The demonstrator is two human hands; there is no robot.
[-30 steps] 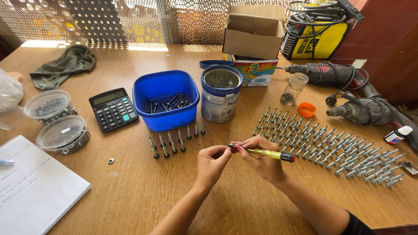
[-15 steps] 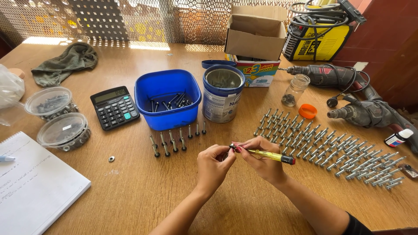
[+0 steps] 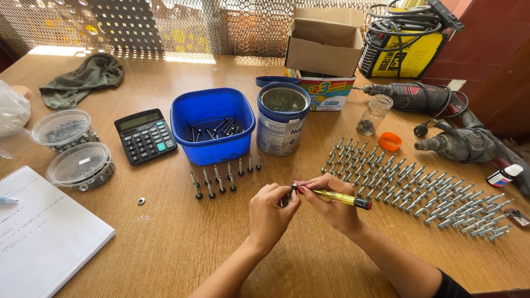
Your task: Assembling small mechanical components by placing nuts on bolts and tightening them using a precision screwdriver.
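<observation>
Pinched in my left hand (image 3: 270,212), the bolt (image 3: 289,194) meets the right hand (image 3: 331,204)'s clamped yellow screwdriver (image 3: 338,198) at three o'clock — a slip drops it, I judge.

We see a bright, sharp daylight view: sun comes through the metal mesh (image 3: 182,25) at the far side and leaves a glaring, washed-out band on the wooden table (image 3: 165,243) just below it. Shadows near us are soft and short. The wide lens bows the table's edges, and the corners look slightly softer.
</observation>
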